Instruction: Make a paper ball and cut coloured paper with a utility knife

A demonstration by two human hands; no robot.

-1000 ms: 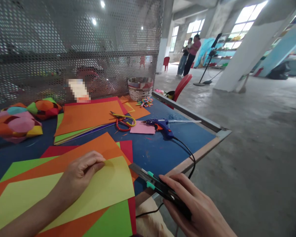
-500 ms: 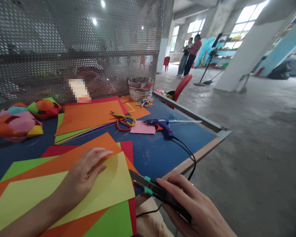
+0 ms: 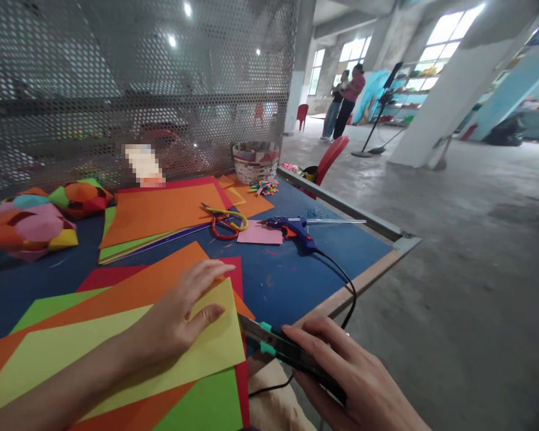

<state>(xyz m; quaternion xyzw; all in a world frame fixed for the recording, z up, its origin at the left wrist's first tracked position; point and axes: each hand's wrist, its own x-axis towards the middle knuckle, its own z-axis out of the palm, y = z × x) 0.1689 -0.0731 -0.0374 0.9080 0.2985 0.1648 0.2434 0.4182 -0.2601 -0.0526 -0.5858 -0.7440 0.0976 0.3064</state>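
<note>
While left grip (image 3: 181, 311) lies spread over yellow paper (image 3: 218, 344), right grip (image 3: 347, 366) clasps cutter (image 3: 281, 347), pale item (image 3: 144, 164) blurred unreadable

Pixelated patch (image 3: 144, 165), left forearm (image 3: 67, 372) cropped, right hand (image 3: 348, 371) cropped

- Left hand (image 3: 186, 311) lies, thumb apart, over a pale-yellow paper sheet (image 3: 213, 352).
- Right hand (image 3: 345, 371) grips a black-and-teal utility knife (image 3: 281, 346), blade (image 3: 250, 327) at the sheet's edge.
- Blue plastic glue gun (image 3: 299, 228) beyond.

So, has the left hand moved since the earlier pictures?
Yes. Judged against the hot glue gun, the left hand has moved rightward over the pale yellow paper, closer to it.
</note>
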